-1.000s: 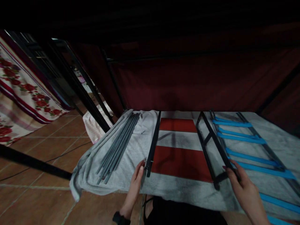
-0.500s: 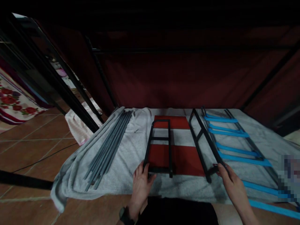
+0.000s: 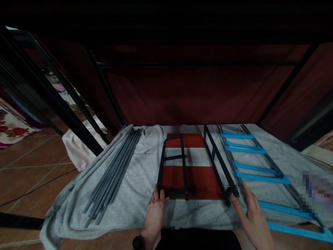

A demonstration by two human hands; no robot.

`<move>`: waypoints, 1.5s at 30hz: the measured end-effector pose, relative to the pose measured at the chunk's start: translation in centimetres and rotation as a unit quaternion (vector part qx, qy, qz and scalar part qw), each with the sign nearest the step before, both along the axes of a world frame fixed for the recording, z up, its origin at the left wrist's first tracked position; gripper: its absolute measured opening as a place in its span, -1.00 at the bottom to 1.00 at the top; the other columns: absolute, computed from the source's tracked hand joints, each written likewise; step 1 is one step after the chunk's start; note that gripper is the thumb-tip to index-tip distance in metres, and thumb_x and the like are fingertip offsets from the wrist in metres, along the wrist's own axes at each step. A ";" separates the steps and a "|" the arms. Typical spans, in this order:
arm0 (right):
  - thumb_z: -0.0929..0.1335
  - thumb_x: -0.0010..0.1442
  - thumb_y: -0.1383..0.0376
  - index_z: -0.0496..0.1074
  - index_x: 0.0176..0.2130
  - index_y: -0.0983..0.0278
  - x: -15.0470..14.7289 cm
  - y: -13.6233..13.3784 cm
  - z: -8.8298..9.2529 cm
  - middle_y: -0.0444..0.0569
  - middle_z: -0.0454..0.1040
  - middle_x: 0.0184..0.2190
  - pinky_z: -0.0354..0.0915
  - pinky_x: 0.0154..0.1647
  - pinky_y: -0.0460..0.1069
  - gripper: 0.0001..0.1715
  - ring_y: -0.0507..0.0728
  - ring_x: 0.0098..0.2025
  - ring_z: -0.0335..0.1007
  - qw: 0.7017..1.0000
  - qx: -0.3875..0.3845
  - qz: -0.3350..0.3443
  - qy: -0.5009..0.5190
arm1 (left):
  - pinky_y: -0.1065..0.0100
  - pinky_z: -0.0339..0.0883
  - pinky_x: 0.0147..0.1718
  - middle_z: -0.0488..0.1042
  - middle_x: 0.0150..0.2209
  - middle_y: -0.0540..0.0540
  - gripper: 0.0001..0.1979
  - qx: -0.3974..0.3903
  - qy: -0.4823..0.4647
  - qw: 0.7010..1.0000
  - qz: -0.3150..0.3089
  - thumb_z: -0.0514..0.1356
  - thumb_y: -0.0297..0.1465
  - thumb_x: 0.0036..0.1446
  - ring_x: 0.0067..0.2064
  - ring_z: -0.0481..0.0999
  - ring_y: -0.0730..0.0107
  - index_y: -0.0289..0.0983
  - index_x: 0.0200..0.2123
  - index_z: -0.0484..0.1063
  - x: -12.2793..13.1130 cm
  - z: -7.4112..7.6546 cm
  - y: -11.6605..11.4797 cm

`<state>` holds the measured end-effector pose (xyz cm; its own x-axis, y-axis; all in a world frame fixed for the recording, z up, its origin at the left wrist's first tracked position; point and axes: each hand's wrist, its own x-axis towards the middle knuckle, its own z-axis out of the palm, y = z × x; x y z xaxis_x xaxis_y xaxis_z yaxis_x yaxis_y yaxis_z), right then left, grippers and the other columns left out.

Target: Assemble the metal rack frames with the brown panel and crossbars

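My left hand (image 3: 154,212), with a dark watch at its wrist, grips the near left corner of a black metal frame (image 3: 184,170). This frame has a crossbar and sits slightly tilted over the left part of two red panels (image 3: 203,178). My right hand (image 3: 253,218) is open, thumb and fingers apart, just beside the near end of a second black metal frame (image 3: 221,163). That second frame stands on its long side along the panels' right edge.
A bundle of grey metal tubes (image 3: 114,173) lies left on a grey blanket (image 3: 145,173). Folded dark frames with blue straps (image 3: 262,178) lie right. Black bars and a dark red cloth (image 3: 182,97) enclose the back. Tiled floor (image 3: 33,152) shows left.
My right hand has let go of the right frame, which now stands more upright. My left hand stays at the left frame, which has shifted slightly. The view has moved a little.
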<state>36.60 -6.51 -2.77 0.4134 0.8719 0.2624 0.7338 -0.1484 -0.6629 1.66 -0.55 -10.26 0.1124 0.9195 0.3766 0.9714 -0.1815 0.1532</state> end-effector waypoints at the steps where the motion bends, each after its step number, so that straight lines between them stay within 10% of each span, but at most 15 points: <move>1: 0.20 0.22 -0.08 0.01 0.32 0.12 -0.1 -0.1 -0.3 0.05 0.17 0.26 0.18 0.21 0.25 -0.22 0.30 0.23 0.20 1.000 -0.012 0.007 -0.014 | 0.13 0.48 -0.19 0.37 0.11 -0.39 -0.70 0.000 0.000 1.000 -0.004 -0.02 -0.35 0.30 0.02 0.48 -0.01 -0.33 -0.05 0.40 -0.2 -0.1 0.0; 9: 0.11 0.27 -0.07 0.27 0.14 0.28 -0.7 2.1 -3.1 0.16 0.34 0.14 0.36 0.01 0.14 -0.34 0.28 0.07 0.40 0.994 -0.053 0.052 -0.082 | 0.17 0.48 -0.09 0.48 0.00 -0.31 -0.59 -0.016 -0.131 0.991 0.009 -0.11 -0.21 0.33 0.01 0.52 0.12 -0.34 0.00 0.33 -1.9 -0.6 0.5; 15: 0.01 0.31 0.03 0.45 -0.11 0.34 0.5 2.7 -4.6 0.15 0.56 -0.38 0.35 -0.38 0.06 -0.36 0.29 -0.34 0.55 0.986 -0.128 0.024 -0.106 | 0.17 0.49 -0.24 0.57 -0.18 -0.27 -0.56 -0.053 -0.291 0.955 0.018 -0.16 -0.16 0.32 -0.14 0.60 0.10 -0.31 0.00 0.32 -2.5 -0.3 0.3; 45: 0.05 0.25 -0.07 0.40 -0.04 0.26 0.2 2.2 -5.0 0.12 0.56 -0.18 0.36 -0.25 0.08 -0.35 0.30 -0.19 0.53 0.990 -0.143 -0.011 0.009 | 0.14 0.41 -0.04 0.54 -0.04 -0.29 -0.58 -0.063 -0.414 0.908 0.018 -0.02 -0.17 0.24 -0.01 0.54 0.09 -0.31 0.02 0.34 -3.3 1.2 1.4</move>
